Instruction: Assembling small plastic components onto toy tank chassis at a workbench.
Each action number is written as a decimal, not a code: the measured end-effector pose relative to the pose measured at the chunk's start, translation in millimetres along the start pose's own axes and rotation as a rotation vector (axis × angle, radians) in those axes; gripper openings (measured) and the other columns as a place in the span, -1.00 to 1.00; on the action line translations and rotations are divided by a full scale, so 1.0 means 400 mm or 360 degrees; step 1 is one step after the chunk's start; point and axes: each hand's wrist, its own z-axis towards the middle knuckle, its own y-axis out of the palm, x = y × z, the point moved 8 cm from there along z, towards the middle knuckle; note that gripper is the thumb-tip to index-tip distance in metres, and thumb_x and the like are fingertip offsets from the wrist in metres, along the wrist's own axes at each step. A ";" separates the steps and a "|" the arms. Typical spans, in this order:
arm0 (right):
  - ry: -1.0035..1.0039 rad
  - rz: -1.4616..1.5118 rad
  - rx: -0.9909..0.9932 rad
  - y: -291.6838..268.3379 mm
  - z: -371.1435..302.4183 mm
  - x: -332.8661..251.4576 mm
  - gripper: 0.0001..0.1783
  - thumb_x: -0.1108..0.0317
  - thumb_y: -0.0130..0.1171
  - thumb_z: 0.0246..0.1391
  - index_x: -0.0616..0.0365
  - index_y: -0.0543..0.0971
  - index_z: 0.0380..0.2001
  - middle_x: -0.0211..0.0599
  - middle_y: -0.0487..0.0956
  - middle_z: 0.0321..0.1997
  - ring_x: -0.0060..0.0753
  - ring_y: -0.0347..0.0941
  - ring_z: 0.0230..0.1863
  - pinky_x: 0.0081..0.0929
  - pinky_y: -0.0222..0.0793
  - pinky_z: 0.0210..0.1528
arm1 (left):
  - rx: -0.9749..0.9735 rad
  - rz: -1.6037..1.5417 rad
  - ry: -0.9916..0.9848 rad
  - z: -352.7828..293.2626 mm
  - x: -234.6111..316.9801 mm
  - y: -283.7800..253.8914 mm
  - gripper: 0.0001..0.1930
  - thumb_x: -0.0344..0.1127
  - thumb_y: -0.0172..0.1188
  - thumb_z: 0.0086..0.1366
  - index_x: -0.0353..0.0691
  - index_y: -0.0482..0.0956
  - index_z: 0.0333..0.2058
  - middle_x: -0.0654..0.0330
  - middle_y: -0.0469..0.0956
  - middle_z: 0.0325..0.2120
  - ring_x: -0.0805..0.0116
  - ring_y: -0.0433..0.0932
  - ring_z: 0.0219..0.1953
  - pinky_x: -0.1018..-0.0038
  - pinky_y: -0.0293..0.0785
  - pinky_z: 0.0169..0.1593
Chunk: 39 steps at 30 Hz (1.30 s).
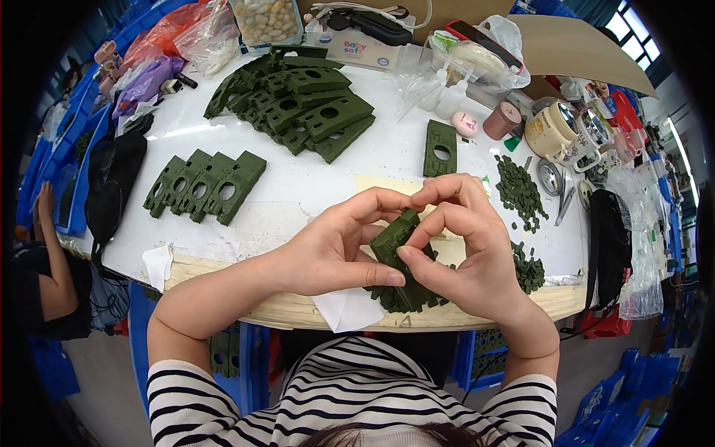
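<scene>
My left hand [328, 242] grips a dark green plastic model part [398, 240], thumb along its near side, holding it tilted above the table's front edge. My right hand [465, 253] closes on the same part from the right, thumb and forefinger pinched at its upper face. Whether a small piece sits between those fingertips is hidden. Under the hands lies a pile of small dark green pieces [387, 300], partly covered. Just beyond my right hand, a flat green part with a round hole [440, 149] lies on the white tabletop [290, 182].
Several holed green parts [208, 186] lie in a row at left, with a larger stack [298, 100] behind. Small green chips [519, 190] are heaped at right near tweezers [566, 200], a cream mug [550, 132] and a spool [502, 121]. A person's arm [56, 257] shows far left.
</scene>
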 end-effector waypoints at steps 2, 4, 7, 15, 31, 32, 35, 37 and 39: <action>0.0005 -0.0010 -0.0016 -0.001 0.001 -0.004 -0.85 0.46 0.37 -0.20 0.13 0.56 -0.55 -0.27 0.45 -0.15 -0.27 0.33 -0.09 -0.42 0.28 -0.07 | -0.0022 0.0029 0.0036 0.001 0.004 0.002 -0.26 -0.64 0.28 0.11 -0.25 0.15 0.25 0.13 0.26 0.15 0.31 0.29 0.22 0.38 0.49 0.12; -0.0013 0.0076 -0.0015 -0.009 0.002 -0.001 -0.86 0.46 0.34 -0.14 0.15 0.54 -0.51 -0.24 0.45 -0.16 -0.29 0.35 -0.10 -0.43 0.29 -0.06 | -0.0043 -0.0014 -0.0016 0.000 0.007 0.005 -0.27 -0.59 0.26 0.16 -0.25 0.12 0.27 0.13 0.24 0.18 0.32 0.30 0.22 0.36 0.46 0.14; -0.0003 0.0254 0.0052 -0.027 0.004 0.007 -0.88 0.47 0.29 -0.06 0.19 0.52 -0.47 -0.19 0.46 -0.18 -0.30 0.38 -0.11 -0.45 0.28 -0.04 | -0.0086 -0.0168 -0.0132 -0.003 0.018 0.011 -0.32 -0.49 0.19 0.28 -0.24 0.06 0.31 0.14 0.23 0.22 0.35 0.32 0.21 0.34 0.39 0.18; 0.0087 0.0484 0.0147 -0.056 0.010 0.029 -0.84 0.40 0.23 0.07 0.21 0.46 -0.38 -0.22 0.48 -0.21 -0.42 0.39 -0.11 -0.49 0.27 0.00 | -0.0308 -0.0284 -0.0153 -0.007 0.018 0.026 -0.32 -0.38 0.05 0.39 -0.22 -0.08 0.38 0.08 0.31 0.18 0.28 0.35 0.20 0.24 0.35 0.23; 0.0146 0.0742 -0.0506 0.020 -0.005 0.040 -0.50 0.16 0.42 -0.03 0.23 0.55 -0.08 -0.40 0.47 -0.26 -0.58 0.38 -0.26 -0.62 0.35 -0.29 | 0.0190 -0.0328 -0.0278 -0.007 0.052 0.023 0.29 0.30 0.37 -0.03 -0.07 -0.37 0.40 -0.08 0.58 -0.24 0.15 0.66 -0.35 0.32 0.68 -0.30; 0.0256 0.0830 -0.0496 0.023 -0.011 0.052 -0.52 0.18 0.42 -0.02 0.23 0.55 -0.09 -0.41 0.46 -0.27 -0.62 0.37 -0.27 -0.64 0.35 -0.30 | 0.0235 -0.0311 -0.0324 -0.010 0.051 0.026 0.28 0.33 0.36 -0.04 -0.07 -0.34 0.40 -0.06 0.58 -0.25 0.18 0.66 -0.39 0.32 0.69 -0.32; 0.0337 0.1059 -0.0571 0.031 -0.013 0.057 -0.61 0.25 0.34 0.08 0.27 0.56 -0.11 -0.45 0.46 -0.29 -0.72 0.36 -0.38 -0.70 0.34 -0.35 | 0.0252 -0.0345 -0.0306 -0.006 0.041 0.020 0.24 0.34 0.31 -0.02 -0.07 -0.31 0.40 0.03 0.59 -0.31 0.24 0.62 -0.54 0.28 0.69 -0.47; 0.0469 0.1256 -0.0632 0.037 -0.015 0.062 -0.64 0.26 0.30 0.13 0.29 0.56 -0.11 -0.46 0.49 -0.31 -0.72 0.37 -0.42 -0.69 0.35 -0.37 | 0.0197 -0.0400 -0.0349 -0.008 0.040 0.015 0.23 0.30 0.31 0.02 -0.07 -0.35 0.40 0.04 0.58 -0.34 0.24 0.61 -0.56 0.29 0.67 -0.52; 0.0707 0.1428 -0.0690 0.036 -0.023 0.062 -0.66 0.26 0.25 0.17 0.31 0.56 -0.12 -0.47 0.51 -0.34 -0.70 0.39 -0.43 -0.67 0.37 -0.40 | 0.0150 -0.0426 -0.0404 -0.011 0.043 0.016 0.21 0.23 0.32 0.05 -0.06 -0.38 0.40 0.02 0.56 -0.37 0.24 0.60 -0.58 0.29 0.65 -0.58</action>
